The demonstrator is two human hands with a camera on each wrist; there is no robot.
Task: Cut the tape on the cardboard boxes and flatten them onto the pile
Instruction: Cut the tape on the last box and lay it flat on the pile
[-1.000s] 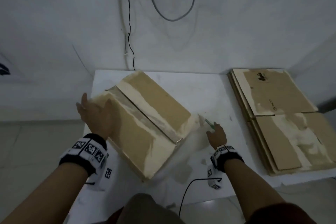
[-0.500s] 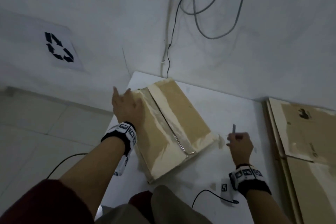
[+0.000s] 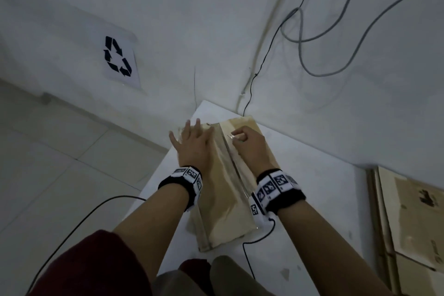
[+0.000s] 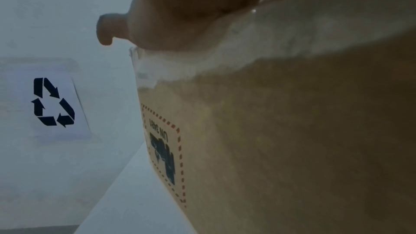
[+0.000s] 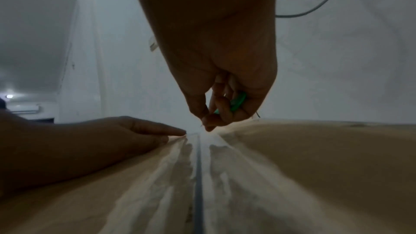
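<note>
Box [image 3: 223,190] sits on the worktop [image 3: 324,211] w/ its long axis running away from me, taped seam [image 3: 231,163] down the middle between my two wrists. Seam's far end is right under my R hand [image 3: 249,149]; near end is back by my body, so I judge the cut has to be drawn toward me along that axis.

R hand is the nearer one to the seam: fingers curled tight round a small green cutter [image 5: 236,102], tip at or just above the tape at the far edge; can't tell from the wrist view if the blade has bitten yet. Wrist raised, knuckles up.

L hand [image 3: 192,149] lies flat on the left flap, fingers straight & spread, gripping nothing, just pressing the box down beside the seam. Its fingertips [image 5: 178,132] are v. close to the blade, so that's my worry when I pull.

Pile [image 3: 413,218] of flattened boxes is well apart, on my right. Box isn't flattened yet.
</note>
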